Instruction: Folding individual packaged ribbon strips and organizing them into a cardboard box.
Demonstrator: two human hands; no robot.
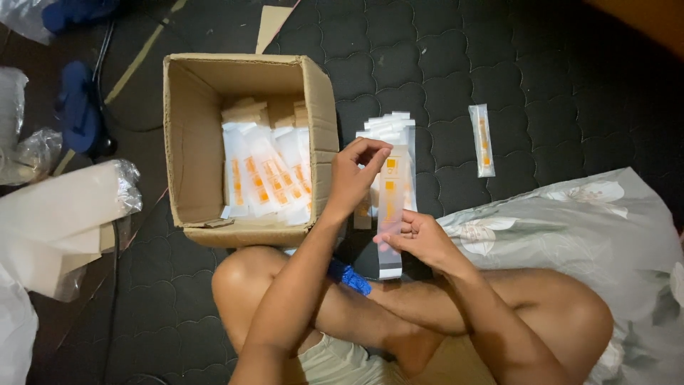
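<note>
My right hand (420, 239) grips the lower part of a long clear sleeve with a slim white and orange packet (393, 203) inside it. My left hand (354, 175) pinches the sleeve's top end with its fingertips. Right behind the hands lies a pile of the same sleeved packets (388, 128) on the dark quilted mat. An open cardboard box (187, 142) to the left holds several more white and orange packets (267, 175). I sit cross-legged with my knees below the hands.
One single sleeved packet (483, 140) lies apart on the mat at the right. A floral grey cloth (591, 228) covers the lower right. A blue wrapped object (349, 276) rests by my leg. A white roll in plastic (64, 214) and blue sandals (78, 107) lie at the left.
</note>
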